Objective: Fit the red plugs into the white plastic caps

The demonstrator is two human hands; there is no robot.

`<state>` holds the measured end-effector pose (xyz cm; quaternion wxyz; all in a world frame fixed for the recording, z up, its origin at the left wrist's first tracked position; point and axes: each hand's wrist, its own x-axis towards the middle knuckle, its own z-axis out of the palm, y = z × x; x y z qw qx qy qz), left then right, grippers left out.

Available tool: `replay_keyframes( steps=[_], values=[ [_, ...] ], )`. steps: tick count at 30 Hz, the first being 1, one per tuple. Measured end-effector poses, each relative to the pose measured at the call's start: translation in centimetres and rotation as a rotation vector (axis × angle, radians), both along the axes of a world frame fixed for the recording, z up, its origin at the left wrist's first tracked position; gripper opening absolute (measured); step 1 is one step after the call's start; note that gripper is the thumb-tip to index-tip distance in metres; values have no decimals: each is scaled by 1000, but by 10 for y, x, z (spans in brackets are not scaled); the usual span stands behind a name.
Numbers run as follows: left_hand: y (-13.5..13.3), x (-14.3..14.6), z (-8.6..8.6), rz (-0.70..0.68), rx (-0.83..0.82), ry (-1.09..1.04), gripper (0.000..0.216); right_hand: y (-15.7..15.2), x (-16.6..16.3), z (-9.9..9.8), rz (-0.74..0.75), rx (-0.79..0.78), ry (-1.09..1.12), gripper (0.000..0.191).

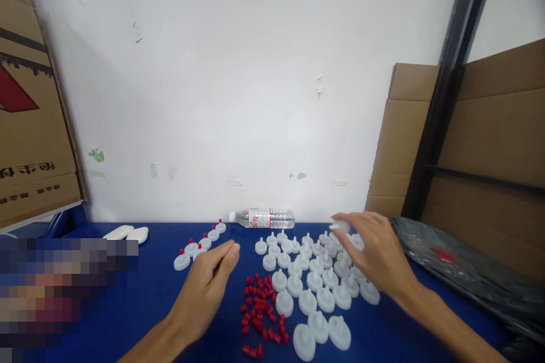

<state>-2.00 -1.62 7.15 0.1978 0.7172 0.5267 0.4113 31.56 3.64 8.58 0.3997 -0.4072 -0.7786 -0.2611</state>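
Note:
On the blue table [128, 312] lie several white plastic caps [317, 283] in rows, with a heap of small red plugs [260, 309] to their left. A short row of white caps fitted with red plugs [200, 245] runs at the left. My left hand [210, 283] rests between that row and the red plugs, fingers curled together with nothing visible in them. My right hand [374, 255] hovers over the far right of the white caps, blurred by motion, its fingertips around a white cap [340, 227].
A clear water bottle [264, 218] lies on its side against the white wall. Two white oval objects [128, 233] lie at the left. Cardboard boxes [34, 113] stand left and right; a black plastic bag [460, 266] lies at the right beside a dark metal frame [451, 85].

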Motion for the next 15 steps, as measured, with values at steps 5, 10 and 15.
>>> replay_keyframes(
  steps=[5,10,15],
  values=[
    [20,-13,-7,105,-48,225,32,38,51,-2,-342,-239,49,28],
    [28,-14,-24,15,-70,319,23,53,80,-11,-510,-369,48,24],
    [33,-19,-33,-19,-71,331,30,62,96,-22,-609,-529,21,21]
  ],
)
